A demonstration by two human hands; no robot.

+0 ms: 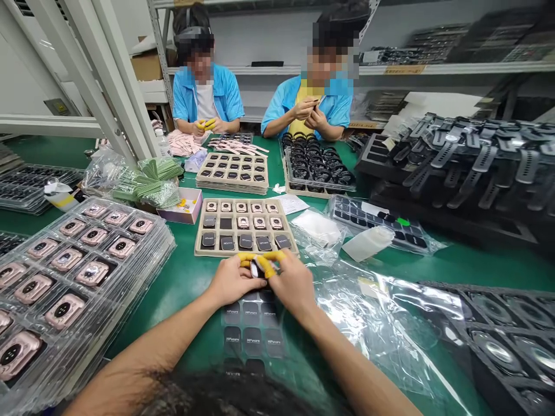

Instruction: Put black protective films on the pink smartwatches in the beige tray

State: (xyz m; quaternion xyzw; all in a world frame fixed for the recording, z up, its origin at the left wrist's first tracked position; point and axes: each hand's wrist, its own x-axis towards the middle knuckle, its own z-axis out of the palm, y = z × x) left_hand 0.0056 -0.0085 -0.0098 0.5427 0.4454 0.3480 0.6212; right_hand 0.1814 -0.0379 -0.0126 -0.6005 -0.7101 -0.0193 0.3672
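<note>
Between both hands is a small watch case (255,269), its dark glossy side partly visible. My left hand (232,280) is closed on its left side, with a yellow finger cot on a fingertip. From the right, my right hand (292,283) pinches it too, yellow cots on thumb and forefinger; the fingers hide most of the case. Just beyond them sits a beige tray (198,249) of pink watch cases (243,222) and cases covered by dark square films (245,241). Below my hands lies a clear sheet of dark printed film stickers (252,338).
Stacked clear trays (143,289) of pink watch cases stand at left. Crumpled clear plastic (377,323) and a white bottle (368,242) lie right, near a black foam tray (459,289). Across the green table, two co-workers (206,95) handle parts beside black watch straps (318,162).
</note>
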